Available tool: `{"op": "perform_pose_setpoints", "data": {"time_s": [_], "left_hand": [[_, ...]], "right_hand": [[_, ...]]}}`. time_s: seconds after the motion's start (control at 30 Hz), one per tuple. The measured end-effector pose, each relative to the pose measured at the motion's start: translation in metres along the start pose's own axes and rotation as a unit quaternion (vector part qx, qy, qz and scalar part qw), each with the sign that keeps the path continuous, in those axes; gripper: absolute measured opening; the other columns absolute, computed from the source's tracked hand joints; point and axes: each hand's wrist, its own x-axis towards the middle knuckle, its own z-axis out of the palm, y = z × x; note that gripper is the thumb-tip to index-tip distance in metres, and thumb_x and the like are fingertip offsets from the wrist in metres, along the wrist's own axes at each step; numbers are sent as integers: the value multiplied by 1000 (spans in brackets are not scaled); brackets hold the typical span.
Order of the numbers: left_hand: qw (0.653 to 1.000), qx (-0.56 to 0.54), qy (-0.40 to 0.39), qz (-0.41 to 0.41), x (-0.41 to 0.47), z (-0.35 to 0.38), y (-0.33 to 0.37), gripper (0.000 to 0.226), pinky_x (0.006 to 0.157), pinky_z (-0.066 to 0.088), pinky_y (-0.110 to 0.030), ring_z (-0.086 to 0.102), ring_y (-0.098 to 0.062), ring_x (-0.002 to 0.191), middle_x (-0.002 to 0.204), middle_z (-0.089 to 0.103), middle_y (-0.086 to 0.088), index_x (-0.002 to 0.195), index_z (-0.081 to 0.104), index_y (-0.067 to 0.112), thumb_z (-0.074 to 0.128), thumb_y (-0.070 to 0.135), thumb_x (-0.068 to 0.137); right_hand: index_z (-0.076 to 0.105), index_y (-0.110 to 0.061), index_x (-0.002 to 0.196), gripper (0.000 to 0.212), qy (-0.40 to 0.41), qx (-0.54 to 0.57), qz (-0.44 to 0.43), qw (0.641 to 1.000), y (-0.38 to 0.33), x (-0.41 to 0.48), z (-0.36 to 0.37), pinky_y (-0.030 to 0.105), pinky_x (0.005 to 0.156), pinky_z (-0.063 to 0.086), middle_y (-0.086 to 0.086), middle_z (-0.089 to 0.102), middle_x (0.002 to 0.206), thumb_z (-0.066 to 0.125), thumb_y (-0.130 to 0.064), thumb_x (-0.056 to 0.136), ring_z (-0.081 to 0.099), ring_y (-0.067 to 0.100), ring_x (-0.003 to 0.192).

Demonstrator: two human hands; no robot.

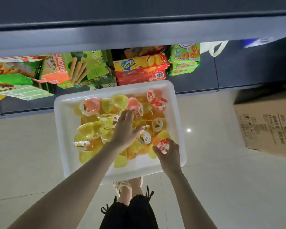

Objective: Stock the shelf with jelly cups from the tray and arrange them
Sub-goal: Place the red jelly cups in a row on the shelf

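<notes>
A white tray [63, 123] stands on the floor below me, heaped with several yellow, orange and pink jelly cups [89, 129]. My left hand [125, 129] hovers over the middle of the heap, fingers spread, palm down, holding nothing. At the tray's near right corner my right hand [169, 156] curls around a red-lidded jelly cup [163, 146]. The dark shelf [139, 37] runs across the top of the view, its upper board blurred.
The low shelf behind the tray holds snack boxes: green and orange biscuit-stick boxes [69, 68], a red cheese-cracker box [140, 70], green cookie packs [185, 60]. A cardboard box [267, 128] sits on the tiled floor to the right. My feet [129, 187] stand just behind the tray.
</notes>
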Motion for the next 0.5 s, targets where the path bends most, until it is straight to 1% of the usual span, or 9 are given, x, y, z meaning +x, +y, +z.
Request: {"op": "perform_pose_setpoints", "data": {"time_s": [0.07,0.1,0.17,0.23,0.3,0.37,0.47,0.5], "left_hand": [[1000,8,27,3,16,9,-4,67,101,27,-20,37,-24,133,146,32,-11,144,29,10,62,27,89],[999,14,36,7,23,13,-6,69,100,28,-22,37,-24,133,148,30,-11,145,26,10,61,29,89],[999,25,47,12,35,17,-8,69,103,38,-32,40,-26,131,149,28,-11,146,25,9,59,32,90],[997,52,49,6,43,17,-7,66,100,44,-41,41,-27,131,151,26,-10,146,28,11,56,35,91],[995,87,39,4,49,16,-5,59,96,45,-40,44,-26,129,152,24,-9,143,34,12,54,37,93],[995,96,37,10,50,14,-4,48,87,47,-36,54,-25,117,151,27,-8,134,46,12,54,35,93],[997,52,51,29,47,15,-9,30,76,47,-28,63,-25,97,145,36,-10,110,60,3,60,25,90],[997,31,63,40,44,17,-11,26,74,49,-27,65,-25,92,141,40,-11,102,62,0,64,22,88]], "right_hand": [[36,-15,140,67,12,18,12,1000,4,8,7,32,90,43,7,32,139,68,-31,84,46,17,101],[36,-15,140,68,16,23,13,1000,6,11,11,33,90,43,7,30,139,70,-30,83,44,15,98],[39,-14,138,69,25,26,4,999,9,15,19,35,89,45,6,30,138,73,-28,80,45,16,94],[44,-14,134,64,48,22,-6,999,11,16,25,30,84,45,5,35,136,75,-24,79,47,15,90],[48,-13,130,59,67,26,-11,997,13,17,25,24,80,41,5,43,131,76,-20,78,46,13,89],[52,-14,127,55,71,42,-10,997,15,20,21,20,78,41,5,50,124,76,-20,78,48,13,89],[57,-15,117,45,57,99,-10,993,13,23,19,8,61,39,4,62,110,76,-22,77,59,14,82],[58,-16,114,42,51,118,-11,992,12,23,20,7,59,39,2,64,106,76,-24,77,60,13,81]]}}
